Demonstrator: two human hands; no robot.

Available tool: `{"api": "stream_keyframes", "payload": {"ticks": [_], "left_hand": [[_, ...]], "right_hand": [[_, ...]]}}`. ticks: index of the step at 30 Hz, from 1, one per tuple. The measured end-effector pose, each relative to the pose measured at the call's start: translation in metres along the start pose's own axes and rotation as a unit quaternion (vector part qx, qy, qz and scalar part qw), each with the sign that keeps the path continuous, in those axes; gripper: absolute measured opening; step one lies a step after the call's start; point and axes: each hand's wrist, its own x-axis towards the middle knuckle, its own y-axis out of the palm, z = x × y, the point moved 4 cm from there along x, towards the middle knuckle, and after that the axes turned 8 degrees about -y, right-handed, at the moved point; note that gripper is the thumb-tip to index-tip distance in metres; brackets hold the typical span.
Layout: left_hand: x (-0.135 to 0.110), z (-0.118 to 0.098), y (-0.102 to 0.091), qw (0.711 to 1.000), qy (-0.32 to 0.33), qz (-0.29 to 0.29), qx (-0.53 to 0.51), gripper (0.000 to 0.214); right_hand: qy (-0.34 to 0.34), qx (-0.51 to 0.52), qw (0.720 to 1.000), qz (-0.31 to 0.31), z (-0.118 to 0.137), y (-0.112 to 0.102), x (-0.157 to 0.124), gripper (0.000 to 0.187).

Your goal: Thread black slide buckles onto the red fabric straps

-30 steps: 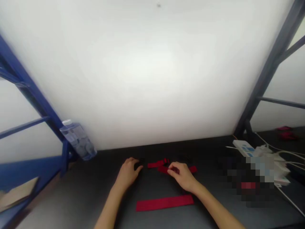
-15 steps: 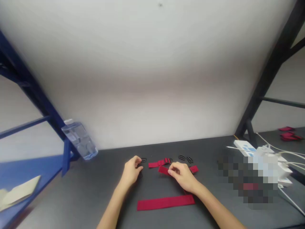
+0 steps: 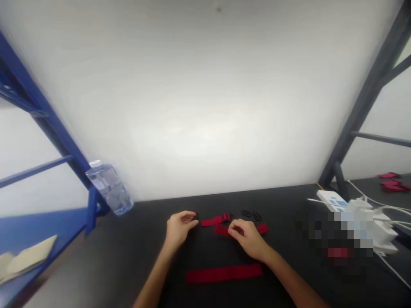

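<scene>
My left hand [image 3: 180,227] has thumb and fingertips closed about a small black buckle [image 3: 197,216], which is mostly hidden by the fingers. My right hand [image 3: 245,236] pinches a red strap [image 3: 221,230] near its left end; the strap's other part shows beyond the knuckles. Behind it, between the hands, lies a shorter red strap with a slider [image 3: 210,222], folded at its right end. Two black wire-like buckles [image 3: 251,214] lie just beyond my right hand. Nearer to me, a wide flat red strap [image 3: 224,273] stretches across the dark table.
On the left a clear plastic bottle [image 3: 111,188] leans by a blue metal frame [image 3: 64,137]. White power adapters and cables [image 3: 377,220] crowd the right side beside a blurred-out patch. More red pieces [image 3: 393,185] lie at the far right. A white wall [image 3: 205,128] rises behind the table.
My left hand has shifted slightly right, and its thumb and fingers have closed on the black buckle. My right hand keeps the red strap, now lower against the table. The picture has darkened at the table.
</scene>
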Motion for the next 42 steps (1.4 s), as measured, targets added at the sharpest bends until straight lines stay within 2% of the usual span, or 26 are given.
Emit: {"api": "stream_keyframes", "payload": {"ticks": [4, 7, 10, 13, 20, 25, 29, 33, 36, 39, 42], "left_hand": [[-0.015, -0.016, 0.017, 0.984, -0.043, 0.068, -0.16, 0.032], [-0.028, -0.025, 0.036, 0.952, -0.069, 0.123, -0.273, 0.035], [-0.04, -0.032, 0.051, 0.926, -0.091, 0.16, -0.329, 0.034], [-0.047, -0.036, 0.059, 0.92, -0.088, 0.183, -0.336, 0.033], [-0.05, -0.036, 0.061, 0.911, -0.112, 0.191, -0.349, 0.034], [-0.055, -0.032, 0.073, 0.908, -0.117, 0.198, -0.35, 0.031], [-0.058, -0.03, 0.081, 0.903, -0.121, 0.207, -0.356, 0.033], [-0.058, -0.031, 0.082, 0.906, -0.11, 0.21, -0.35, 0.038], [-0.058, -0.031, 0.082, 0.906, -0.11, 0.209, -0.352, 0.034], [-0.058, -0.031, 0.083, 0.904, -0.114, 0.205, -0.358, 0.033], [-0.057, -0.03, 0.083, 0.907, -0.121, 0.187, -0.356, 0.036]], "right_hand": [[-0.011, 0.014, 1.0, -0.014, -0.001, -0.001, 0.001, 0.02], [-0.018, 0.015, 1.0, -0.017, -0.001, 0.0, 0.003, 0.018], [-0.015, 0.008, 1.0, -0.014, -0.001, 0.001, 0.004, 0.016], [-0.014, 0.002, 1.0, -0.015, 0.0, 0.001, 0.004, 0.017], [-0.021, 0.014, 1.0, 0.006, 0.002, 0.001, 0.002, 0.017], [-0.03, 0.034, 0.999, 0.006, 0.004, 0.002, 0.003, 0.016], [0.002, 0.117, 0.993, 0.022, 0.002, 0.007, 0.001, 0.013], [0.029, 0.222, 0.974, 0.014, 0.003, 0.009, 0.0, 0.016], [0.007, 0.214, 0.977, 0.003, 0.011, 0.007, 0.001, 0.022], [-0.028, 0.168, 0.985, -0.018, 0.018, 0.0, 0.004, 0.016], [-0.027, 0.206, 0.978, -0.029, 0.016, -0.005, 0.005, 0.022]]}}
